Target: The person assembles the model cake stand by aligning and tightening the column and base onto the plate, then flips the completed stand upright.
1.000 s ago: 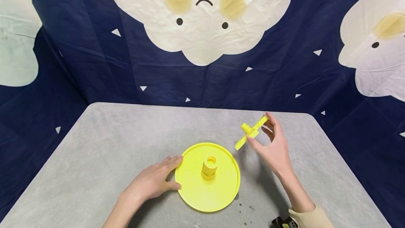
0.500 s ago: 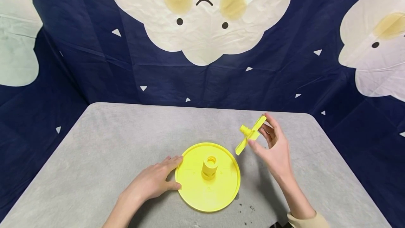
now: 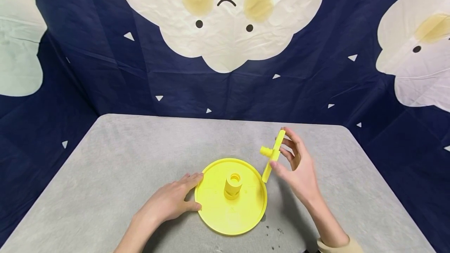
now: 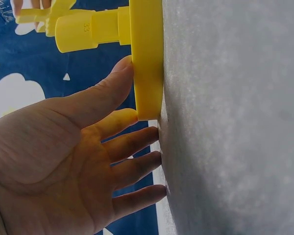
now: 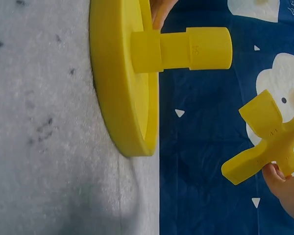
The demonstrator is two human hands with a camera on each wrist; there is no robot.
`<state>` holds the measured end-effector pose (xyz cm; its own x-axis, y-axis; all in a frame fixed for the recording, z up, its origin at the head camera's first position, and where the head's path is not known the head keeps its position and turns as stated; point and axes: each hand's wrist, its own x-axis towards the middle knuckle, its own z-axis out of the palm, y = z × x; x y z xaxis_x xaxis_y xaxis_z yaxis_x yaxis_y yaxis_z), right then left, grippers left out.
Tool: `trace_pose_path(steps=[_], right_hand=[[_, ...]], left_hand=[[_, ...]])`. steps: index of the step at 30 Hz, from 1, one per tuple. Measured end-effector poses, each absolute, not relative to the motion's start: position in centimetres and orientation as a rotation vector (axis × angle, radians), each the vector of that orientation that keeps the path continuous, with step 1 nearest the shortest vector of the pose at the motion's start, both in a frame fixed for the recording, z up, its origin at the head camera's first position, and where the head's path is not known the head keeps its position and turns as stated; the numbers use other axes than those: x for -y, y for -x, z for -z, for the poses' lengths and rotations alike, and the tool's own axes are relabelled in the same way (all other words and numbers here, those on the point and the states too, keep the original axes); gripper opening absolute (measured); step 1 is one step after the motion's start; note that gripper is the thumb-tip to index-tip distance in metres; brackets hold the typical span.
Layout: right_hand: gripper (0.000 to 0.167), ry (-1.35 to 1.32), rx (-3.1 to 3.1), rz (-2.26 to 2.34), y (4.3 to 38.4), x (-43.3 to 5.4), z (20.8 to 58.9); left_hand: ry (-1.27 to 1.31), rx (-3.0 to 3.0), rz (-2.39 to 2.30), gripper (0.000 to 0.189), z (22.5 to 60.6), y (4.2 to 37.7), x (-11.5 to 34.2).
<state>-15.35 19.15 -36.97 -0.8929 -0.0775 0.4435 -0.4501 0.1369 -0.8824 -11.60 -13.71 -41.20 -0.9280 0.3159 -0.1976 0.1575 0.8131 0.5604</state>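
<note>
The yellow cross-shaped piece (image 3: 275, 154), pinched by the right hand (image 3: 303, 171), has been brought nearer the post (image 3: 232, 191), unjoined; the disc (image 3: 246, 216) is touched by the spread left hand (image 3: 173, 199).

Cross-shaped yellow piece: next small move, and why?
I'd tip the cross-shaped yellow piece so its stub points down, likely before bringing it over the post. In the head view the stub points sideways, off to one side of the post, whose open top faces up. The right grip holds the piece; the left grip touches the round base.
</note>
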Motion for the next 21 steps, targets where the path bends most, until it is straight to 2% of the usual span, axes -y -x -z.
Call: trace_pose_path(steps=[21], right_hand=[[0.09,-0.743,2.33,-1.662,14.9,-17.2,36.3]], left_hand=[[-0.358,-2.706,-0.799,0.082,41.1,11.7,13.7]])
